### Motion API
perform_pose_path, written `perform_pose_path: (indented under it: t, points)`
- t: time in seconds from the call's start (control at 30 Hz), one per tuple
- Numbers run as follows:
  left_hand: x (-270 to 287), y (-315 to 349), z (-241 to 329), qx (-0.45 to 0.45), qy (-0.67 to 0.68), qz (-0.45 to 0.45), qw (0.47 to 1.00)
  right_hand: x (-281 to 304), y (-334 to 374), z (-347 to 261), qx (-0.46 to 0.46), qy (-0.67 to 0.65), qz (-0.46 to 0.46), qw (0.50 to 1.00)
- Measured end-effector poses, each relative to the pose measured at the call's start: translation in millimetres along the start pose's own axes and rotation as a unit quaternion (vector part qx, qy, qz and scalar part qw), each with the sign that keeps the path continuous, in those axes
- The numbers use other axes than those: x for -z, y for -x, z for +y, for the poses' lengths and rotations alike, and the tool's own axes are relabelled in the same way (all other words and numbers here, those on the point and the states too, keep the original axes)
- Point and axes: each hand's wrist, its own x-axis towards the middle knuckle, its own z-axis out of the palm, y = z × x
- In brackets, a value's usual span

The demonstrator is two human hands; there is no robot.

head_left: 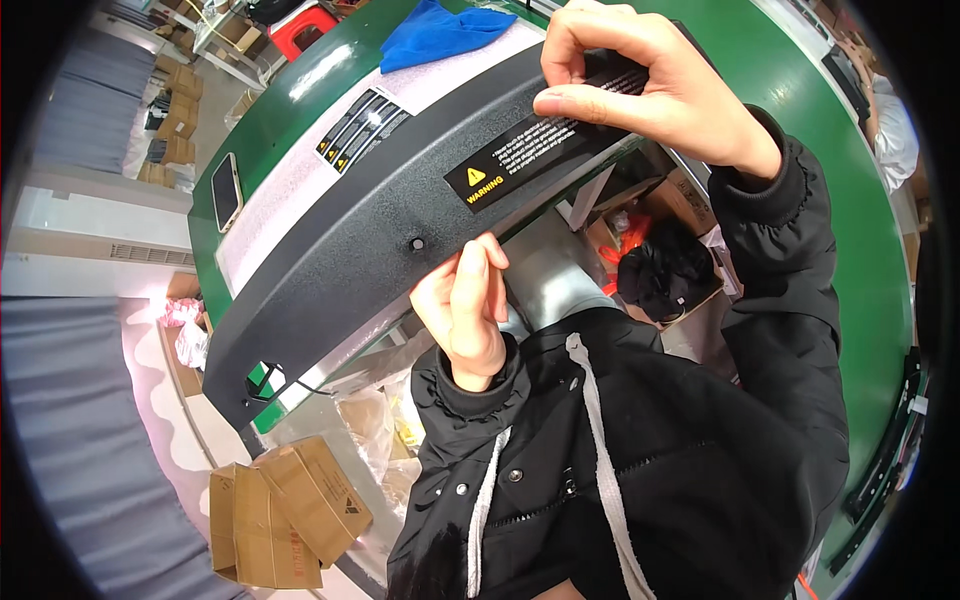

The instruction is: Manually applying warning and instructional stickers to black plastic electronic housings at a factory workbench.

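The right hand [675, 90], at the upper centre of the frame, is bent over the far end of a black label [515, 160] with a yellow warning triangle; its thumb and forefinger tips are close together, but whether they are clamped on anything I cannot tell. The left hand [467, 315], in the middle of the frame, is by the panel's lower edge with its fingers curled together, nothing visible in them.

The label is on a long, curved black panel [350, 225] that runs from the lower left to the upper centre. The label's near part looks flat and in place, so that much seems done; the end at the right hand is partly hidden, and whether it is pressed down cannot be judged. The panel has a small round hole [417, 244] and, towards its lower-left end, a cutout [265, 380].

Above the panel lies a dark sheet of small labels [362, 128] on a pale mat [275, 220]. The mat covers part of the green desk [830, 200], with a phone [227, 192] to the left and a blue cloth [440, 35] at the top.

Farther out are a red stool [303, 32] at upper left, grey curtains [80, 430] at left, a cardboard box [285, 515] at lower left, and another person's pale sleeve [893, 130] at the right edge.
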Motion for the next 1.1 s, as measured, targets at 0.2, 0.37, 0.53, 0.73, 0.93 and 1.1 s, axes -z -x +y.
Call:
perform_pose_path:
  t: [0.2, 0.37, 0.53, 0.73, 0.93, 1.1]
  points:
    - [-5, 2, -7, 0.0, 0.016, 0.063, 0.998, 2, 5, -2, 0.012, 0.024, -0.006, 1.0]
    - [-7, 0, -8, -0.016, 0.037, 0.051, 0.998, 0, 7, -3, 0.017, 0.026, -0.001, 1.0]
    - [-12, -2, -9, -0.018, 0.025, 0.066, 0.997, 1, 6, -4, 0.011, 0.036, -0.002, 0.999]
    - [-15, -5, -11, -0.032, 0.006, 0.077, 0.997, 3, 10, -6, -0.006, 0.053, -0.006, 0.999]
    - [-19, -7, -11, -0.022, -0.011, 0.097, 0.995, 3, 0, -12, -0.022, 0.052, -0.015, 0.998]
    - [-21, -8, -13, -0.018, -0.015, 0.107, 0.994, 12, -6, -39, -0.331, -0.02, -0.041, 0.943]
